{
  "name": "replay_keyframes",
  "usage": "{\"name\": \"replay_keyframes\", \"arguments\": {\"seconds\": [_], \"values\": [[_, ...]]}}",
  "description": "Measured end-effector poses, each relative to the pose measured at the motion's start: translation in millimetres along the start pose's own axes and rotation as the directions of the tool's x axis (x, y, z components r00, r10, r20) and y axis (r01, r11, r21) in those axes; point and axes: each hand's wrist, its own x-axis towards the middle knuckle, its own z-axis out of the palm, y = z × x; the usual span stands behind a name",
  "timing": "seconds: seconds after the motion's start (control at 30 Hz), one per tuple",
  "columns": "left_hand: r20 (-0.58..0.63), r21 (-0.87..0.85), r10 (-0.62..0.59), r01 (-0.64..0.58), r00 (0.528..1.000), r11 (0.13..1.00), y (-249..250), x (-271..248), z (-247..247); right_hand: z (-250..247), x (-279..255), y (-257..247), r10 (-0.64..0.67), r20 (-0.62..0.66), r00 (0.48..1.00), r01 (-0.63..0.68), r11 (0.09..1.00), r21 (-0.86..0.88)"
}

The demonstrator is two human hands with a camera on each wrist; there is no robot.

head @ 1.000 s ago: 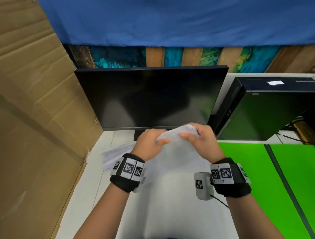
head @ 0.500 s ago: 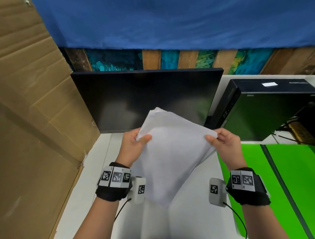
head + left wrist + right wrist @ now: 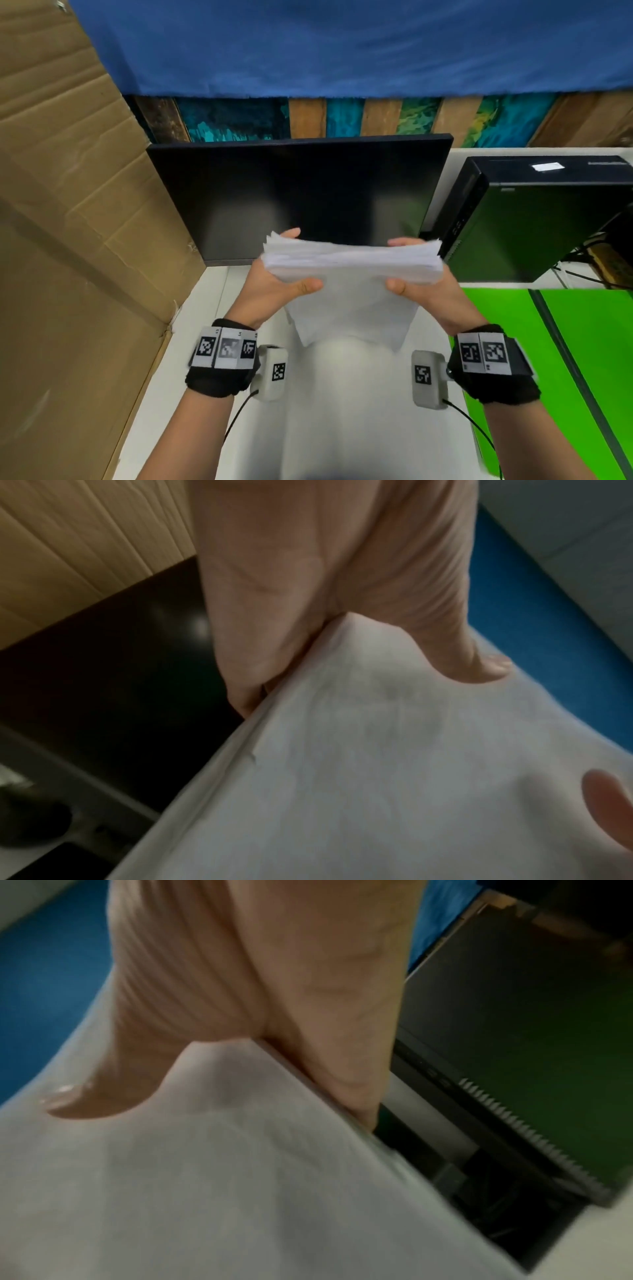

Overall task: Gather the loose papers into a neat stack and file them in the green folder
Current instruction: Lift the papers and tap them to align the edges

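A thick stack of white papers [image 3: 352,270] hangs upright above the white desk [image 3: 205,335], in front of the monitor. My left hand [image 3: 274,284] grips its left edge, thumb on the near face and fingers behind. My right hand [image 3: 424,284] grips the right edge the same way. The top edges of the sheets are slightly uneven. In the left wrist view the paper [image 3: 377,764] fills the lower frame under my thumb; the right wrist view shows the paper [image 3: 205,1177] likewise. The open green folder [image 3: 565,359] lies flat on the desk to the right.
A dark monitor [image 3: 301,195] stands right behind the stack. A black computer case [image 3: 534,219] with cables sits at the back right. A cardboard wall [image 3: 68,240] lines the left side. Blue cloth [image 3: 342,44] hangs above.
The papers were gathered off the desk, lifted diagonally, then turned upright and squared between both hands. My hands moved apart to the stack's two side edges and rose.
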Motion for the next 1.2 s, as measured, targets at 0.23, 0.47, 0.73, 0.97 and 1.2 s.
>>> {"name": "replay_keyframes", "arguments": {"seconds": [0.23, 0.47, 0.73, 0.97, 1.2], "values": [[-0.126, -0.078, -0.081, 0.071, 0.989, 0.994, -25, 4, 19, -10, -7, 17, -0.03, -0.108, 0.994, 0.039, 0.996, 0.083], [0.088, -0.046, -0.032, 0.036, 0.996, 0.998, -17, 5, 19, -20, -6, 20, 0.044, 0.108, 0.993, -0.043, 0.999, -0.009], [0.074, -0.026, -0.036, 0.038, 0.997, 0.999, -24, 6, 17, -30, -7, 28, 0.025, 0.076, 0.997, -0.026, 1.0, 0.008], [-0.099, -0.123, -0.127, 0.115, 0.987, 0.986, -31, 12, 21, -39, -11, 33, 0.037, -0.028, 0.999, -0.027, 0.954, 0.297], [-0.021, -0.126, -0.108, 0.104, 0.994, 0.987, -31, 13, 18, -48, -25, 42, -0.056, -0.243, 0.968, 0.075, 0.995, 0.069]]}}
